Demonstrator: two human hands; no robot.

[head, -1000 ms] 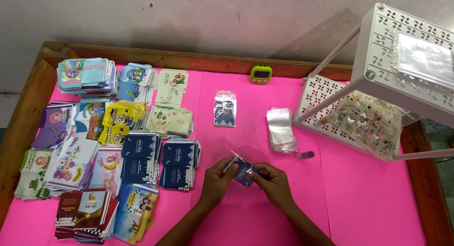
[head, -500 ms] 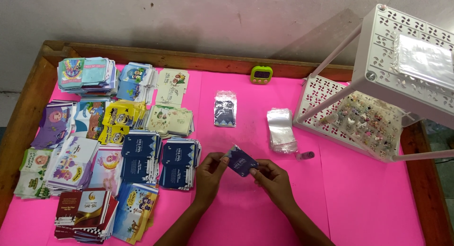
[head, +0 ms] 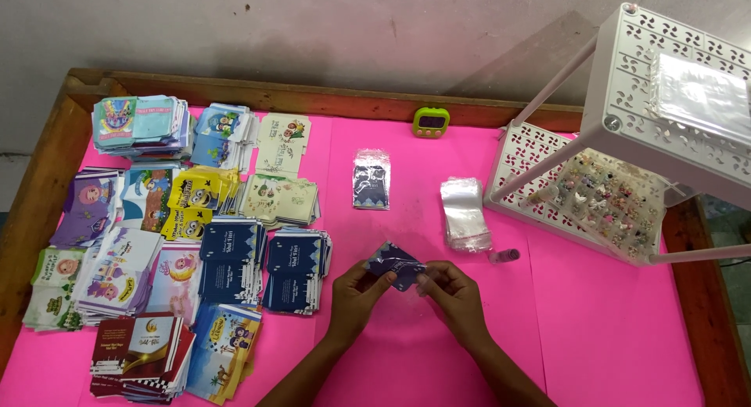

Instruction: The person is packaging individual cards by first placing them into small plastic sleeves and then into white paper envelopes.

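Observation:
Both of my hands hold one small dark blue card in a clear plastic sleeve [head: 395, 264] just above the pink tabletop [head: 594, 329]. My left hand [head: 356, 293] pinches its left end. My right hand [head: 452, 291] pinches its right end, where the clear sleeve sticks out. Farther back lies a finished dark blue card in a clear sleeve [head: 371, 180]. A small stack of empty clear sleeves [head: 464, 214] lies to the right of it.
Several stacks of printed cards [head: 172, 227] cover the table's left half, dark blue ones [head: 296, 268] nearest my left hand. A white perforated rack [head: 626, 133] with small trinkets stands at the right. A green timer [head: 431, 123] sits at the back. A small pink tube [head: 504, 256] lies by the sleeves.
The card has turned and tilted between my fingers, and the clear sleeve now shows at its right end. Both hands stayed in nearly the same place.

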